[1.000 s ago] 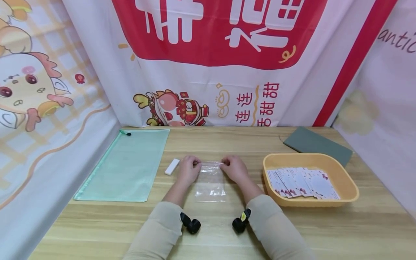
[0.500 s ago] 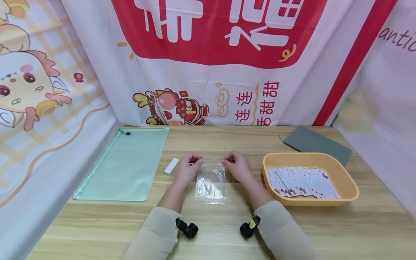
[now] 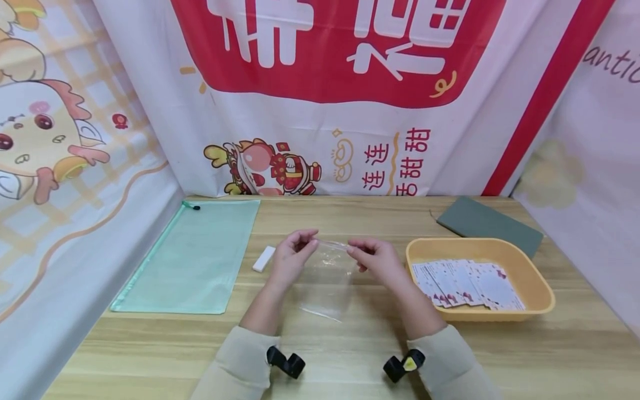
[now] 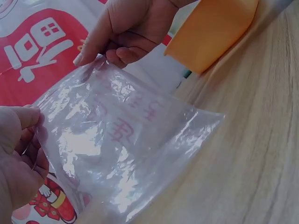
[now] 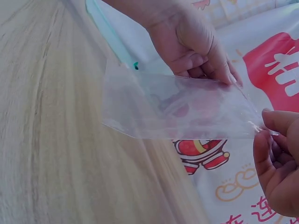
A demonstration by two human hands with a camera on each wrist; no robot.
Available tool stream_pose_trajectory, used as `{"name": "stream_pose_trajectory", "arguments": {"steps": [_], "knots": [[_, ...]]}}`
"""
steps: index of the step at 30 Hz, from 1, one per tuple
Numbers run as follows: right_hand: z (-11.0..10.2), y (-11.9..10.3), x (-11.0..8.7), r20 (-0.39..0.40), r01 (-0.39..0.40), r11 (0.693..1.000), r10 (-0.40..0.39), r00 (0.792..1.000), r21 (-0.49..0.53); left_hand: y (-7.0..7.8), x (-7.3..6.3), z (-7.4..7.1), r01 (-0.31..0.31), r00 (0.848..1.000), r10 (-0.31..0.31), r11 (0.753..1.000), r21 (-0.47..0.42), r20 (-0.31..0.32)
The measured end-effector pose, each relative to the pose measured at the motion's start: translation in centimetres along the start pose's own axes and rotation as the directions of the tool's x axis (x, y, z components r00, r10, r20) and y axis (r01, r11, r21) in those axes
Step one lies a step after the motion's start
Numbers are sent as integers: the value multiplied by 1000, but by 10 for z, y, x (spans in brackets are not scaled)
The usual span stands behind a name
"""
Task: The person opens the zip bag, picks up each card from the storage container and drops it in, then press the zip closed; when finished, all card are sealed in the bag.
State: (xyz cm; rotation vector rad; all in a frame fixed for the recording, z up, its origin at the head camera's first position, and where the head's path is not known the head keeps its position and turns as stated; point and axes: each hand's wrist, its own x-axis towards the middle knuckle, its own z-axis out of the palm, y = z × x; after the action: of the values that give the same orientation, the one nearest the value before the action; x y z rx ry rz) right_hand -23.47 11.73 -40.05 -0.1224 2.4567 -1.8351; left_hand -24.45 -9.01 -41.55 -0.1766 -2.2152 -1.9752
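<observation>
A clear plastic bag (image 3: 327, 278) hangs between my two hands above the table, its top edge toward the back. My left hand (image 3: 291, 256) pinches one top corner between thumb and fingers. At the other top corner, my right hand (image 3: 377, 260) pinches the bag the same way. The left wrist view shows the bag (image 4: 121, 135) wrinkled and shiny, with only the backdrop showing through it. In the right wrist view, the bag's lower end (image 5: 119, 102) slants over the wooden table. A small white block (image 3: 263, 259) lies just left of my left hand.
A pale green zip pouch (image 3: 195, 255) lies flat at the left. To the right stands a yellow basket (image 3: 537, 291) with several printed cards (image 3: 467, 283). Behind it lies a dark green flat case (image 3: 487, 222). A printed cloth (image 3: 320, 116) hangs along the table's back edge.
The bag was flat on or close to the table and is now lifted and tilted. Both hands have risen with it, and the right has shifted slightly to the right.
</observation>
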Motion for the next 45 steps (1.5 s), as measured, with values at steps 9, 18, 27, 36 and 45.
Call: {"name": "stream_pose_trajectory", "arguments": {"steps": [9, 18, 27, 36, 45], "knots": [[-3, -15, -11, -127, -3, 1000, 1, 992, -12, 29, -9, 4, -160, 969, 166, 986, 48, -182], [10, -19, -26, -251, 297, 949, -314, 916, -105, 46, -21, 21, -178, 966, 162, 982, -64, -202], [23, -6, -25, -148, 570, 704, -674, 724, -424, 43, -17, 27, -55, 975, 4, 973, -226, -221], [31, 1, -24, -124, 584, 670, -698, 705, -458, 40, -12, 28, 16, 965, -90, 958, -287, -247], [36, 0, -28, -178, 497, 756, -608, 773, -425, 44, -12, 37, 8, 960, -79, 966, -257, -267]]}}
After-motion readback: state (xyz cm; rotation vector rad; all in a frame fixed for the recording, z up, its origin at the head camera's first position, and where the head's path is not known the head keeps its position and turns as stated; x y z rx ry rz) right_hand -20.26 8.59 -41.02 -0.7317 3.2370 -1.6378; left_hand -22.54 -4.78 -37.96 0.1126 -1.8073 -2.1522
